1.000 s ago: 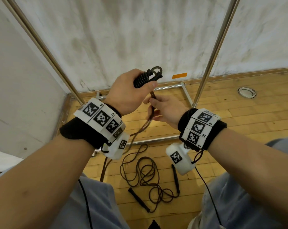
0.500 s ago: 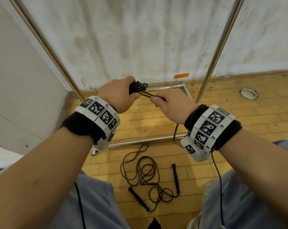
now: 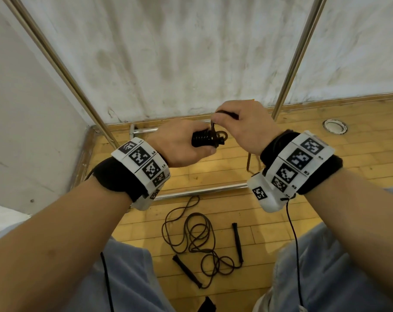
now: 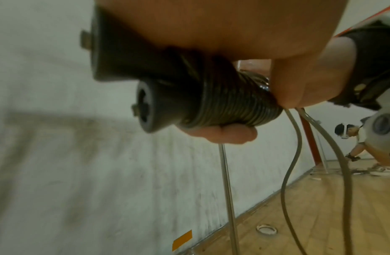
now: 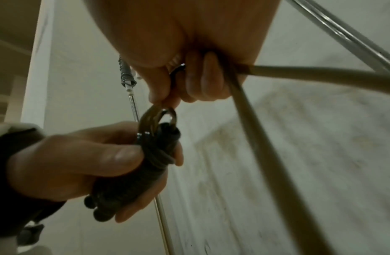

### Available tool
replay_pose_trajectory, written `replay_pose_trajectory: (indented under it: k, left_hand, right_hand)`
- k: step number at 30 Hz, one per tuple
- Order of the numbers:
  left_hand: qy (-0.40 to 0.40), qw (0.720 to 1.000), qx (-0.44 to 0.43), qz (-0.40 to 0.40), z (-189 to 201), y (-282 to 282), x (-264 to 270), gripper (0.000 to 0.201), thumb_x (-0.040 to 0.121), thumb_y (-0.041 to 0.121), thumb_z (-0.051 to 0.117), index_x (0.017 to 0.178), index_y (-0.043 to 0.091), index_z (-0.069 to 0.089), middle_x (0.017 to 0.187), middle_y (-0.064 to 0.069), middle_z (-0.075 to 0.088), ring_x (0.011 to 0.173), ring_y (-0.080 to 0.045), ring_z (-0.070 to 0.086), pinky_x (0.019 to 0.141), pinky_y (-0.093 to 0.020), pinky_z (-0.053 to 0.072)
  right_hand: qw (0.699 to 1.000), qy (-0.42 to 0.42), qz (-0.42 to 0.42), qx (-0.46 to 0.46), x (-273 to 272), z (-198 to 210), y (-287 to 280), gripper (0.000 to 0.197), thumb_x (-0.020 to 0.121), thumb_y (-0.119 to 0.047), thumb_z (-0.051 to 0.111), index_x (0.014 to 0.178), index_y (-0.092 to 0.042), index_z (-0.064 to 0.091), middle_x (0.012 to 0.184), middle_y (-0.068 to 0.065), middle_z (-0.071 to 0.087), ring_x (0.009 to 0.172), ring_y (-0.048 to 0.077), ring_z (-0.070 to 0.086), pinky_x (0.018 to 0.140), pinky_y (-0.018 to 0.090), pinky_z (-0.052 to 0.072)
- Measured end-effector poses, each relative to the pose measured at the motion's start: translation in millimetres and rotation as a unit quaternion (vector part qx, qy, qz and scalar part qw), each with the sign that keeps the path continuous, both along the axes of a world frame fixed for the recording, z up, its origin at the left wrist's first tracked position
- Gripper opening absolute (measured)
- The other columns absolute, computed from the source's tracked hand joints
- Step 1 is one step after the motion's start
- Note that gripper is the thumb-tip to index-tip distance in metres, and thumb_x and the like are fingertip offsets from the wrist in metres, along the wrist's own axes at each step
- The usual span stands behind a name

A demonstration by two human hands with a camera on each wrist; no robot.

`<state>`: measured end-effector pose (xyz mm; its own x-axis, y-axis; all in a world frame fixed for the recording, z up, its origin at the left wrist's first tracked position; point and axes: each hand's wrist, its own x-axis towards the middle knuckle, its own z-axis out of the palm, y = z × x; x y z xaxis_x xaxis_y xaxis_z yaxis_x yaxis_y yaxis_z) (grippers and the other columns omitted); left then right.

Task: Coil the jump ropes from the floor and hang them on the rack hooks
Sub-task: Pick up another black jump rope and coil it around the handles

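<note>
**Head view: rope half-wound on its handles, a second rope loose on the floor**

Head view shows the left hand [image 3: 179,143] curled round a pair of black handles [image 3: 204,139] with rope [image 4: 231,101] wound tightly about them. The right hand [image 3: 242,127] sits just above and beside it, thumb and fingertips pinching the rope's free strand where it leaves the coil; the slack hangs down past the right wrist. Below, between the person's knees, a second jump rope [image 3: 202,239] lies in loose tangled loops on the wooden floor [image 3: 348,154], its two handles apart. The rack's metal poles [image 3: 297,55] rise in front of the white wall.
</note>
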<state>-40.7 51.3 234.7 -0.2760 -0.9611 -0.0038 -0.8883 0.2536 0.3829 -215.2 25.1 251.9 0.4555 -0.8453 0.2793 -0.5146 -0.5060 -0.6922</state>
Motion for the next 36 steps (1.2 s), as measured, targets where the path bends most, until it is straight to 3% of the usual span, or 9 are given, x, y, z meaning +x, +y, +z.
replay_pose_trajectory:
  k: [3, 5, 10, 18, 20, 22, 24, 30, 36]
  left_hand:
    - [0.022, 0.999, -0.024, 0.006, 3, 7, -8, 0.045, 0.061, 0.079, 0.049, 0.075, 0.037, 0.054, 0.068, 0.015, 0.058, 0.066, -0.001, 0.056, 0.055, -0.021, 0.041]
    - [0.033, 0.998, -0.045, 0.007, 4, 10, -12, 0.052, 0.062, 0.080, 0.047, 0.081, 0.033, 0.059, 0.065, 0.014, 0.059, 0.063, 0.000, 0.056, 0.054, -0.021, 0.042]
    - [0.070, 0.993, -0.092, 0.020, 5, 14, -12, 0.020, 0.079, 0.055, 0.062, 0.078, 0.037, 0.056, 0.055, 0.016, 0.053, 0.063, 0.003, 0.056, 0.044, -0.012, 0.033]
    - [0.201, 0.969, -0.136, 0.054, 23, 23, -17, 0.025, 0.073, 0.053, 0.064, 0.068, 0.035, 0.048, 0.056, 0.011, 0.050, 0.053, -0.001, 0.052, 0.046, -0.012, 0.036]
    - [0.232, 0.960, -0.135, 0.073, 25, 23, -19, 0.025, 0.073, 0.052, 0.063, 0.070, 0.032, 0.048, 0.059, 0.008, 0.052, 0.053, -0.003, 0.053, 0.049, -0.017, 0.041]
    - [0.262, 0.953, -0.124, 0.085, 28, 25, -21, 0.026, 0.074, 0.051, 0.062, 0.072, 0.027, 0.050, 0.065, -0.001, 0.059, 0.059, -0.016, 0.061, 0.055, -0.036, 0.051]
    - [0.272, 0.949, -0.129, 0.094, 29, 26, -22, 0.028, 0.075, 0.051, 0.060, 0.072, 0.025, 0.050, 0.067, -0.006, 0.062, 0.061, -0.024, 0.063, 0.057, -0.044, 0.052]
    - [0.233, 0.942, -0.185, 0.153, 21, 14, -16, 0.033, 0.080, 0.052, 0.061, 0.066, 0.030, 0.041, 0.056, 0.009, 0.051, 0.051, 0.000, 0.053, 0.045, -0.012, 0.036]
    - [0.209, 0.941, -0.192, 0.185, 10, 1, -14, 0.036, 0.078, 0.061, 0.053, 0.065, 0.030, 0.041, 0.056, 0.011, 0.048, 0.051, 0.002, 0.050, 0.044, -0.012, 0.033]
  right_hand:
    - [0.999, -0.023, 0.010, 0.027, 1, 2, 1, 0.017, 0.092, -0.028, 0.055, 0.079, -0.022, 0.064, 0.061, -0.011, 0.053, 0.053, -0.004, 0.046, 0.054, 0.007, 0.036]
    - [0.998, -0.038, 0.011, 0.043, 3, 2, 2, 0.019, 0.092, -0.028, 0.055, 0.079, -0.019, 0.066, 0.060, -0.011, 0.054, 0.053, -0.003, 0.047, 0.053, 0.006, 0.036]
    - [0.985, -0.130, -0.006, 0.114, 1, 4, -2, 0.019, 0.090, -0.027, 0.060, 0.081, -0.015, 0.070, 0.049, -0.015, 0.053, 0.047, -0.002, 0.045, 0.048, 0.008, 0.036]
    - [0.882, -0.349, 0.048, 0.314, 4, -4, -4, 0.023, 0.091, -0.028, 0.056, 0.080, -0.011, 0.066, 0.067, 0.007, 0.044, 0.051, 0.013, 0.034, 0.039, 0.019, 0.028]
    - [0.867, -0.365, 0.061, 0.334, 7, -9, -2, 0.025, 0.094, -0.020, 0.051, 0.075, -0.012, 0.064, 0.063, 0.005, 0.038, 0.046, 0.010, 0.032, 0.039, 0.020, 0.029]
    - [0.864, -0.362, 0.069, 0.343, 11, -14, 2, 0.033, 0.094, -0.012, 0.046, 0.066, -0.017, 0.064, 0.056, 0.000, 0.040, 0.042, 0.009, 0.034, 0.040, 0.021, 0.031]
    - [0.867, -0.352, 0.068, 0.346, 15, -16, 5, 0.035, 0.094, -0.011, 0.044, 0.065, -0.017, 0.062, 0.051, -0.004, 0.044, 0.042, 0.010, 0.037, 0.041, 0.022, 0.033]
    - [0.924, -0.272, 0.016, 0.268, 26, -15, 10, 0.033, 0.099, -0.020, 0.040, 0.071, -0.014, 0.056, 0.051, -0.008, 0.044, 0.042, 0.011, 0.033, 0.041, 0.022, 0.030]
    - [0.992, -0.075, -0.037, 0.090, 33, -17, 15, 0.034, 0.099, -0.016, 0.035, 0.067, -0.022, 0.045, 0.062, -0.006, 0.045, 0.050, 0.010, 0.038, 0.050, 0.021, 0.029]
